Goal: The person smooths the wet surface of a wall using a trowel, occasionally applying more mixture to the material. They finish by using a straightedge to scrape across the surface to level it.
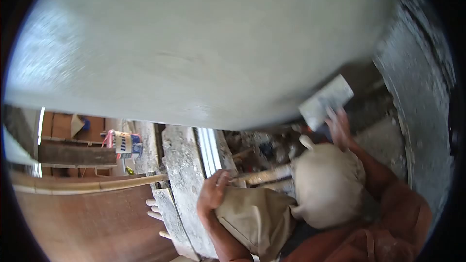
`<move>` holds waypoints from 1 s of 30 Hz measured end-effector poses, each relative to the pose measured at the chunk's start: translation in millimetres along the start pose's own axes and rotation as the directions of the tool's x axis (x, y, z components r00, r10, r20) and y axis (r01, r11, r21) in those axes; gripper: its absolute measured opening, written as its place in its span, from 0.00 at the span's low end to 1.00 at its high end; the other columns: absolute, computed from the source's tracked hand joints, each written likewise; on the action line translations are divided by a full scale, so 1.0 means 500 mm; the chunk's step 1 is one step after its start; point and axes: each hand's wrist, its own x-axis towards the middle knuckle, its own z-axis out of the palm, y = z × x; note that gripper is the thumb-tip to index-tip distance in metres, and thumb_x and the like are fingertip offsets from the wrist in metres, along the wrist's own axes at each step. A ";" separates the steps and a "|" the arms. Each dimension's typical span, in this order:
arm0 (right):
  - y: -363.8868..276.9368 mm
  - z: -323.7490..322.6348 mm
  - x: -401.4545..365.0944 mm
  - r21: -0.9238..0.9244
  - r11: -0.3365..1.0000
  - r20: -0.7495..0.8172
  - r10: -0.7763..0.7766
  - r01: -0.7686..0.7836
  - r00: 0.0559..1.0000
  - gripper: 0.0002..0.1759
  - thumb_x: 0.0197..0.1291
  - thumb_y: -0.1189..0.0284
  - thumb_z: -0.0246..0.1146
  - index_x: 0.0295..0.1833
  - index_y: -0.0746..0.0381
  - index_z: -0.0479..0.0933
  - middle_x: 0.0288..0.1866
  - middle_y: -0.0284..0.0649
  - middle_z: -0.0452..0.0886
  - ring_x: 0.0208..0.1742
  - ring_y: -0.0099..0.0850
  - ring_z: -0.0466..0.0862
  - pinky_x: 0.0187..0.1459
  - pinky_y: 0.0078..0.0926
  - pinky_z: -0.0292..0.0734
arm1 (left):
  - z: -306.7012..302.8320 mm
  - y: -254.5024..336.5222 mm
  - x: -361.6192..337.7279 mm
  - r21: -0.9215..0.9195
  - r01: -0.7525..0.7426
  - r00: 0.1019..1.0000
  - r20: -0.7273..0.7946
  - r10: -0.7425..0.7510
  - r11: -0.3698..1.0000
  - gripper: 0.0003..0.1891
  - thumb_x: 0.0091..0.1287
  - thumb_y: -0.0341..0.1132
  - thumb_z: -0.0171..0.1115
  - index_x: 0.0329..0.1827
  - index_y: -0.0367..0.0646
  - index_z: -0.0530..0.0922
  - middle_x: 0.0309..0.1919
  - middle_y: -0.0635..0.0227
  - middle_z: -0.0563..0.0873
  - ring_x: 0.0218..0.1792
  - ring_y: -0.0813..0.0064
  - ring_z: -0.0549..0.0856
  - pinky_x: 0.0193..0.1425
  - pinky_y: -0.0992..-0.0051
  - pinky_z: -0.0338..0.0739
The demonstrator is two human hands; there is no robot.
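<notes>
My right hand (341,127) is raised at the right and grips a flat grey plastering trowel (324,101), blurred, whose blade is held close to the lower edge of the smooth grey plastered wall (208,43). My left hand (212,193) rests lower down against my left knee (252,216) in beige trousers, fingers curled beside the end of a pale wooden bar (264,174). Whether it grips the bar is unclear. My right knee (327,191) is bent up between the two hands.
I crouch on rough, cement-spattered planks (182,179) high above a brown floor (92,223). A bamboo pole (87,184) runs across at the left. A printed bucket (127,144) stands below. A rough grey wall (417,116) rises at the right.
</notes>
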 end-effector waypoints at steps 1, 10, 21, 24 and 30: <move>-0.019 -0.024 -0.002 -0.385 0.922 0.007 0.057 -0.050 0.998 0.30 0.62 0.80 0.64 0.71 0.62 0.69 0.60 0.49 0.74 0.61 0.45 0.75 0.58 0.37 0.75 | 0.008 -0.006 0.012 0.047 -0.037 0.999 -0.011 0.037 0.998 0.14 0.74 0.35 0.55 0.54 0.36 0.81 0.39 0.50 0.87 0.42 0.60 0.88 0.50 0.66 0.79; -0.295 0.111 0.061 -0.175 0.977 0.331 -0.058 0.121 0.942 0.17 0.69 0.74 0.60 0.61 0.67 0.74 0.57 0.41 0.79 0.58 0.27 0.78 0.62 0.29 0.70 | -0.038 0.175 0.088 0.420 -0.366 0.365 -0.756 0.543 0.830 0.31 0.71 0.28 0.58 0.76 0.35 0.61 0.73 0.47 0.68 0.73 0.46 0.66 0.75 0.55 0.60; -0.359 0.184 0.005 -0.207 0.969 0.455 -0.029 0.137 0.890 0.16 0.70 0.76 0.56 0.60 0.70 0.75 0.55 0.44 0.83 0.57 0.30 0.81 0.61 0.30 0.73 | -0.069 0.279 0.200 0.411 -0.093 0.313 -0.852 0.419 0.907 0.39 0.78 0.53 0.40 0.82 0.38 0.40 0.82 0.50 0.38 0.81 0.47 0.33 0.80 0.43 0.26; -0.366 0.182 0.011 -0.319 0.923 0.489 -0.036 0.217 0.872 0.17 0.70 0.77 0.55 0.62 0.70 0.74 0.55 0.44 0.83 0.57 0.30 0.81 0.61 0.29 0.74 | -0.069 0.279 0.208 0.404 -0.047 0.363 -0.845 0.393 0.913 0.38 0.79 0.55 0.36 0.83 0.40 0.40 0.83 0.53 0.38 0.81 0.47 0.33 0.80 0.42 0.27; -0.352 0.169 0.017 -0.259 0.953 0.500 -0.009 0.159 0.866 0.19 0.70 0.75 0.56 0.64 0.69 0.72 0.56 0.43 0.82 0.58 0.30 0.80 0.60 0.31 0.75 | -0.068 0.275 0.221 0.392 -0.049 0.379 -0.844 0.380 0.919 0.37 0.79 0.55 0.34 0.83 0.42 0.40 0.83 0.56 0.37 0.81 0.47 0.32 0.79 0.42 0.28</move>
